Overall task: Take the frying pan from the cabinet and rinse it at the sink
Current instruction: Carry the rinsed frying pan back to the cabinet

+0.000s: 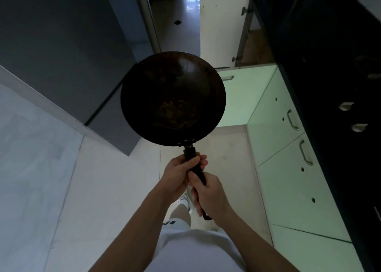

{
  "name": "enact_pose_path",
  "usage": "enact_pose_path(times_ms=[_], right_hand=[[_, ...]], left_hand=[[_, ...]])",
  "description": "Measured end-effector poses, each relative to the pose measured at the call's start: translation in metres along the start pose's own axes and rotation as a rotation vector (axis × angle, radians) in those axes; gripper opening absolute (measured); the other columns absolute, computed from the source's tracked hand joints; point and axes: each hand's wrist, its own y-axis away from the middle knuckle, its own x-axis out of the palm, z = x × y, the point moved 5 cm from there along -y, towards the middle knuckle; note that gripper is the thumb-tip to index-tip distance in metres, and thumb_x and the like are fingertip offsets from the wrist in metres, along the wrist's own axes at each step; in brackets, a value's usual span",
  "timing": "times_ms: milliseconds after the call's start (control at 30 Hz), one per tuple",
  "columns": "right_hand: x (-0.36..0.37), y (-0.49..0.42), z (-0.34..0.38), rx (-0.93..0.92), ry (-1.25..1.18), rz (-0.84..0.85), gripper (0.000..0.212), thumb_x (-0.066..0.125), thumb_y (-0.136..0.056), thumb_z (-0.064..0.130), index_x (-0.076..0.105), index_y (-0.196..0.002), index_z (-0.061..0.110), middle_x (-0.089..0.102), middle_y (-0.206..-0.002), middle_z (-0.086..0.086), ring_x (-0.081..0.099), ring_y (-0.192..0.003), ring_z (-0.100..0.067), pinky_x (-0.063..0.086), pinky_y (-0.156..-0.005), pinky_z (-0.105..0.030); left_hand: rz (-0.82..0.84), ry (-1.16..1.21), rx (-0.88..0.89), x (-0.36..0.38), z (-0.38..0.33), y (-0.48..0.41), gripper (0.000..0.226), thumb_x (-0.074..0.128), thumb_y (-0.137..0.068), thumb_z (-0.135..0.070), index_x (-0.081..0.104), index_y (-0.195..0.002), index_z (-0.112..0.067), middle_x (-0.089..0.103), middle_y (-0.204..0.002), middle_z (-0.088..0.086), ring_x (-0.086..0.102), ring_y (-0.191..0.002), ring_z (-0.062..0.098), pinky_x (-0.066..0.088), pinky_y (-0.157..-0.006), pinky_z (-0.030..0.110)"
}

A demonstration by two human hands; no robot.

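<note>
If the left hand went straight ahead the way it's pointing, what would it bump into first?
Most likely the bowl of the frying pan: the left hand grips the handle just behind the riveted joint, aimed toward it. Beyond the pan, depth is unclear.

We see the left grip (179,174) and right grip (212,197) both wrapped round the handle (189,153) of a dark frying pan (173,98), held above the floor (103,189) near an open cabinet door (220,30).
</note>
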Motion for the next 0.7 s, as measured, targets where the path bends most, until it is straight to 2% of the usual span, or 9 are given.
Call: enact_pose_path(times_ms=[167,333,567,700], right_hand=[[0.013,-0.070,0.029,0.001,-0.010,0.012,0.039,0.053,-0.104,0.027,0.053,-0.071,0.006,0.051,-0.052,-0.009,0.042,-0.030,-0.017,0.035,-0.033,-0.023],[0.028,-0.153,0.078,-0.001,0.001,-0.013,0.035,0.053,-0.104,0.025,0.054,-0.075,0.005,0.052,-0.055,-0.010,0.043,-0.031,-0.016,0.036,-0.033,-0.023],[0.055,-0.255,0.128,0.009,-0.048,-0.046,0.034,0.052,-0.104,0.026,0.054,-0.078,0.006,0.051,-0.056,-0.009,0.043,-0.034,-0.017,0.038,-0.035,-0.024],[0.060,-0.301,0.147,0.004,-0.033,-0.060,0.034,0.052,-0.104,0.027,0.053,-0.077,0.007,0.052,-0.054,-0.007,0.043,-0.033,-0.017,0.038,-0.035,-0.026]], left_hand=[[0.023,-0.011,0.021,-0.008,-0.055,-0.054,0.029,0.056,-0.093,0.000,0.058,-0.120,0.011,0.071,-0.109,0.018,0.070,-0.093,0.021,0.058,-0.084,0.027],[0.063,-0.020,0.013,-0.013,-0.127,-0.124,0.034,0.056,-0.093,0.000,0.054,-0.124,0.014,0.070,-0.110,0.019,0.071,-0.092,0.020,0.058,-0.082,0.026],[0.100,-0.060,0.015,-0.024,-0.215,-0.208,0.030,0.056,-0.094,0.000,0.056,-0.122,0.011,0.071,-0.108,0.016,0.071,-0.092,0.019,0.057,-0.089,0.029],[0.104,-0.050,-0.002,-0.029,-0.247,-0.248,0.028,0.057,-0.093,0.001,0.057,-0.120,0.010,0.071,-0.108,0.016,0.071,-0.094,0.020,0.057,-0.086,0.028]])
